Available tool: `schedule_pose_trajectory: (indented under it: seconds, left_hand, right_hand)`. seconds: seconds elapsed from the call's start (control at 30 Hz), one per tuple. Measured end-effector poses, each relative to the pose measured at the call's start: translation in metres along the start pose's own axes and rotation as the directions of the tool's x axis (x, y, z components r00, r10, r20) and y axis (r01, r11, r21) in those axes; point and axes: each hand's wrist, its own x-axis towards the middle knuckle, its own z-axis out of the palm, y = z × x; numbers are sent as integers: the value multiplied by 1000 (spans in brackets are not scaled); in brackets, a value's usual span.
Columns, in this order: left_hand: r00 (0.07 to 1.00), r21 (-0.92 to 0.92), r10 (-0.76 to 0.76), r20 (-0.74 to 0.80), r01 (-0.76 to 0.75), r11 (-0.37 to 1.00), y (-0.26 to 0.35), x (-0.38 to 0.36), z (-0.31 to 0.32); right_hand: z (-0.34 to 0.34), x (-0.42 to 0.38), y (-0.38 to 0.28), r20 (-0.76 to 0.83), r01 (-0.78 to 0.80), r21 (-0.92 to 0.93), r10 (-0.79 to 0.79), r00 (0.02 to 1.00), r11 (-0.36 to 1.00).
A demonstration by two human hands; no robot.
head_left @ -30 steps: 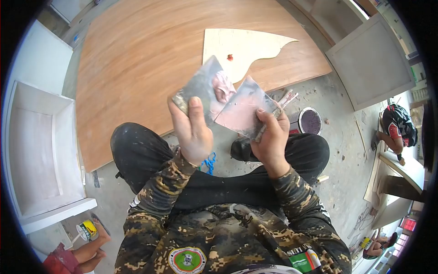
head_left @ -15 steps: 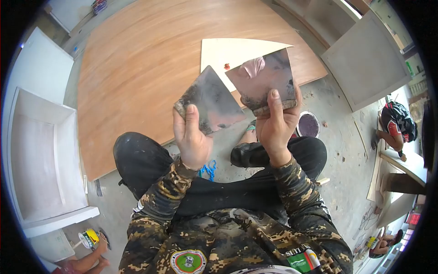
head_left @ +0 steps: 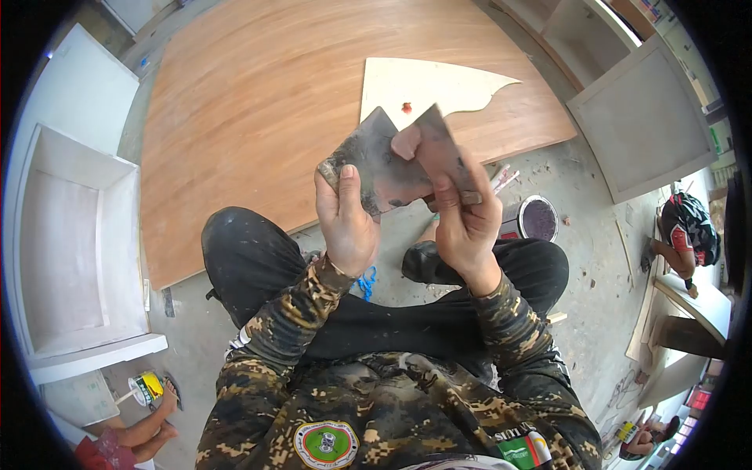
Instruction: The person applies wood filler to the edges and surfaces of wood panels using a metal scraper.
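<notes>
a person's left hand (head_left: 350,235) and right hand (head_left: 468,235) raise two flat blades near the close edge of a wooden panel (head_left: 251,141), fingers gripping each one. pink paste (head_left: 406,142) clings between the left blade (head_left: 372,157) and the tilted right blade (head_left: 440,149); whether their edges touch is hard to tell. the blades look light, thin and fairly stiff, the paste soft and slippery, so the thicker back edges seem the surest hold.

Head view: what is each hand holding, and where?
Left hand: left scraper plate, near its corner. Right hand: right scraper plate, by its lower end.
</notes>
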Motion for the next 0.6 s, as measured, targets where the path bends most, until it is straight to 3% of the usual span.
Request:
schedule_pose_trajectory:
  seconds: [0.07, 0.13, 0.27, 0.3, 0.37, 0.47, 0.53, 0.6]
  left_hand:
    - [1000, 39, 14, 2, -14, 999, -4, 1, -7]
    - [1000, 72, 27, 4, -27, 997, -8, 1, -12]
    - [1000, 48, -15, 9, 15, 999, -2, 2, -12]
    - [999, 21, -24, 23, 23, 1000, 2, 5, -10]
    - [1000, 42, -11, 21, 10, 999, 9, 7, -10]
    - [999, 128, 32, 20, -35, 991, 6, 14, -17]
    - [998, 198, 53, 44, -60, 978, 4, 14, -14]
    - [998, 221, 55, -27, -47, 974, 8, 10, -3]
  right_hand:
    - [-4, 6, -4, 59, 68, -111, -62, 996, 992]
    - [-10, 13, -13, 267, 246, -309, -164, 950, 919]
    - [-31, 3, -7, 458, 198, -521, 76, 886, 830]
    - [-41, 8, 2, 608, 315, -567, 129, 783, 761]
    - [-56, 12, 2, 521, 283, -653, 145, 841, 703]
    - [-59, 36, -28, 366, 315, -620, -90, 926, 719]
    - [-58, 41, -40, 471, 503, -626, -226, 853, 596]
    - [-50, 36, -44, 552, 553, -639, -181, 814, 535]
